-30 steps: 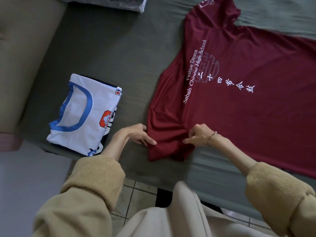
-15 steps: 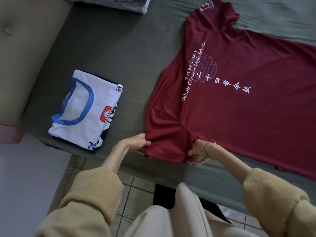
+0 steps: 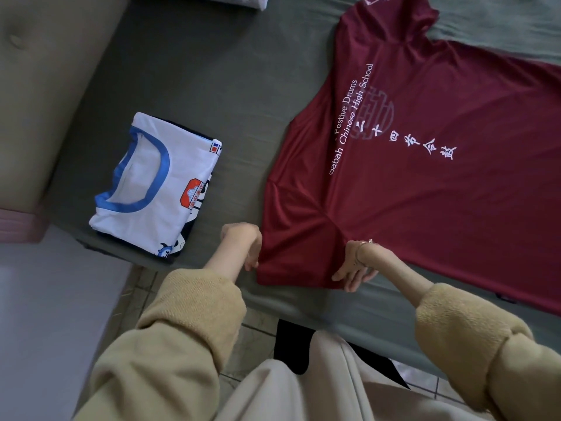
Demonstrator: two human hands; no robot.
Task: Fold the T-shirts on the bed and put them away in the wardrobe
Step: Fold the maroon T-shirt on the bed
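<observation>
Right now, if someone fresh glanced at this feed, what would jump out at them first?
The big maroon T-shirt with white lettering, spread flat across the grey-green bed, fills the right side. Both hands work its near sleeve: the left hand holds the sleeve's edge and the right hand grips the cloth where the sleeve joins the body. To the left lies a folded white T-shirt with a blue collar, near the bed's edge.

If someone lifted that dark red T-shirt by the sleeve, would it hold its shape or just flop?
Probably flop: the maroon T-shirt lies flat and creases where the left hand and right hand hold its sleeve. It looks thin, likely light. Its slight sheen suggests it may slide on the bedsheet.
</observation>
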